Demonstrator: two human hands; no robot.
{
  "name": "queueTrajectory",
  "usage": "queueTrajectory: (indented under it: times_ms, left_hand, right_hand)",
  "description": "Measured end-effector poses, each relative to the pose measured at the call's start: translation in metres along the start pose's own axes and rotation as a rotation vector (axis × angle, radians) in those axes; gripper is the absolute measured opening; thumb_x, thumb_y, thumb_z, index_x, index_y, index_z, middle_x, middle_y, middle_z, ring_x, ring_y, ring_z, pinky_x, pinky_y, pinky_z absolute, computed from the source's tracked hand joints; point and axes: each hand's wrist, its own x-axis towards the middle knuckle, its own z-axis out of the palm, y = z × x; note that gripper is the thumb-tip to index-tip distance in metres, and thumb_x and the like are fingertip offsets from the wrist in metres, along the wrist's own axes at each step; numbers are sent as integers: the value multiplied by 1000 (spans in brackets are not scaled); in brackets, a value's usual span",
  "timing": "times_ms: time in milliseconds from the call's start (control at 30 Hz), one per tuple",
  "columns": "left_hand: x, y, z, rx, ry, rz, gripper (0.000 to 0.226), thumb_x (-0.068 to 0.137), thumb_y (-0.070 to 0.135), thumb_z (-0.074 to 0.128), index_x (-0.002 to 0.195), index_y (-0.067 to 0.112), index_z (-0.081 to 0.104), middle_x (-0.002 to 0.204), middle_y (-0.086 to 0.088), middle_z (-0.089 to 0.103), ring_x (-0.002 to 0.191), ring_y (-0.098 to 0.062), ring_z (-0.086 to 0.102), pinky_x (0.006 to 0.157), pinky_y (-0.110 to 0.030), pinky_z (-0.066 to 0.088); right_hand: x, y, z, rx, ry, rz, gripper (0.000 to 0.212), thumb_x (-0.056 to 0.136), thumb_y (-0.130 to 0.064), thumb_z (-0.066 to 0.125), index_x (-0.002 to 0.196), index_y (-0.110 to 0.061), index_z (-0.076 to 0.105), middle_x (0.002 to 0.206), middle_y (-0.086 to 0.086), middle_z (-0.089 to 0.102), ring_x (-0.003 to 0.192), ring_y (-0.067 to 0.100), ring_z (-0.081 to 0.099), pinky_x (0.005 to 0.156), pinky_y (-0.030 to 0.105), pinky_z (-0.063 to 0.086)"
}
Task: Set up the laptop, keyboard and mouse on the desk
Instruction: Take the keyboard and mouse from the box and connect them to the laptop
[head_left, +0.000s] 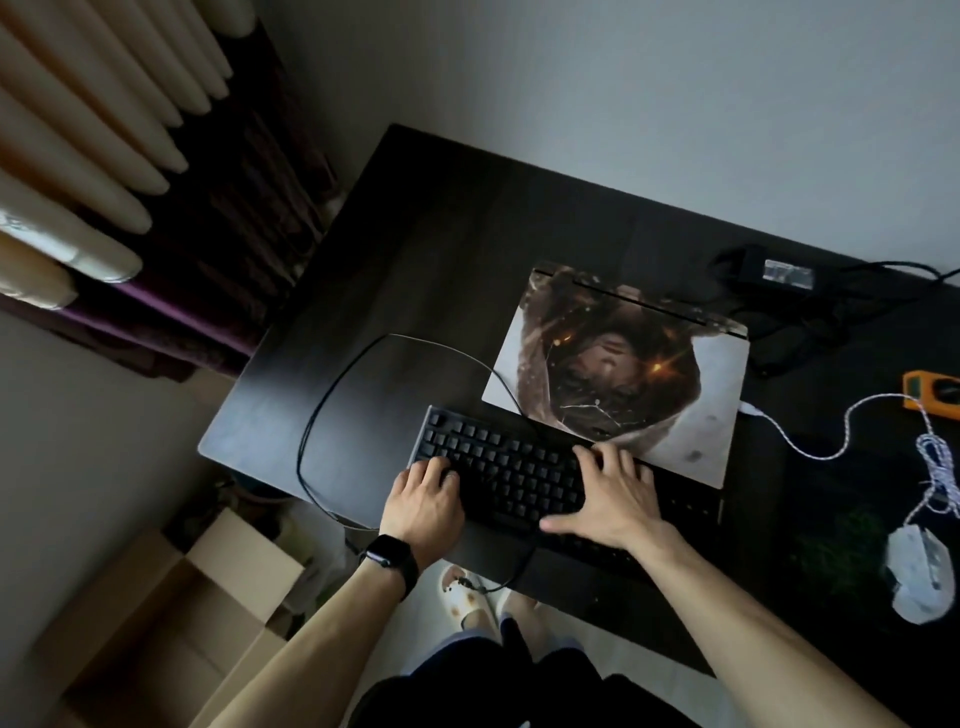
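A black keyboard (514, 475) lies near the front edge of the dark desk (415, 249). My left hand (423, 501) rests on its left end, fingers curled over the keys. My right hand (610, 493) lies flat with fingers spread on the keys at the middle. The keyboard's black cable (332, 395) loops left and hangs off the desk front. A shut laptop (623, 369) with a picture skin on its lid lies just behind the keyboard. A white mouse (917, 577) sits at the right, and its white braided cable (841, 441) runs to the laptop's side.
A black power brick (769, 273) with tangled cords lies at the back right by the wall. An orange object (932, 392) sits at the right edge. Cardboard boxes (208, 582) stand on the floor left of the desk. Curtains (104, 145) hang at the left.
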Motion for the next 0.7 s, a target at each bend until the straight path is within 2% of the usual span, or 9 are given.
queueTrajectory:
  times_ms: [100,200,300,367,433,467,533,600,700]
  left_hand:
    - [25,11,-6,32,-107,29,36,78,48,61,98,19,64,100,-3,59,89,-28,58,72,-41,52]
    - [49,27,-15,87,-184,127,36,87,47,57,108,19,61,113,-4,56,106,-27,54,86,-42,46]
    - [60,35,-25,34,-186,91,28,94,38,45,110,17,55,118,-5,55,113,-28,51,87,-41,45]
    - [67,23,-34,-139,-131,-28,24,96,39,43,105,17,51,105,-8,64,99,-32,61,76,-41,50]
    - [69,7,-43,-424,-93,-182,22,98,39,45,103,19,51,93,-10,70,88,-34,65,74,-41,52]
    - [88,13,-56,-478,-130,-94,21,97,39,49,101,20,53,90,-8,71,87,-31,65,75,-38,52]
    - [98,14,-66,-580,-141,-133,19,95,40,55,97,22,59,90,-2,72,88,-22,66,77,-31,50]
    - [104,19,-70,-611,-208,-131,22,93,43,56,98,22,63,91,-1,72,89,-20,66,78,-29,50]
    - [97,17,-63,-442,-274,-70,31,97,47,45,109,23,61,104,-3,67,95,-27,64,82,-37,52]
  right_hand:
    - [-6,10,20,-81,-89,-51,151,48,-85,70,155,-24,-18,164,9,-7,152,31,-2,118,63,6]
    - [-2,8,25,-145,-57,-79,155,51,-78,75,152,-21,-28,163,14,-11,152,33,-6,115,70,0]
    - [0,0,15,-180,-10,-111,151,53,-74,77,154,-17,-20,162,19,-1,149,37,4,114,71,7]
    - [-1,-1,13,-176,12,-126,149,53,-74,76,155,-17,-15,160,20,4,147,37,8,113,71,10]
    - [-4,-2,15,-218,12,-132,146,53,-75,74,156,-17,-12,158,20,7,145,38,12,112,72,11]
    - [-18,1,25,-135,59,-12,145,53,-75,74,156,-17,-9,156,21,9,144,39,13,111,72,12]
    - [-21,2,31,-152,96,-17,144,48,-75,74,157,-16,1,153,23,18,140,40,20,110,73,14]
    - [-24,10,37,-166,131,-16,144,40,-75,75,155,-13,13,147,26,30,133,43,29,109,72,19]
    - [-30,11,50,-135,138,-35,143,36,-76,70,153,-12,20,141,26,38,128,43,37,108,71,23]
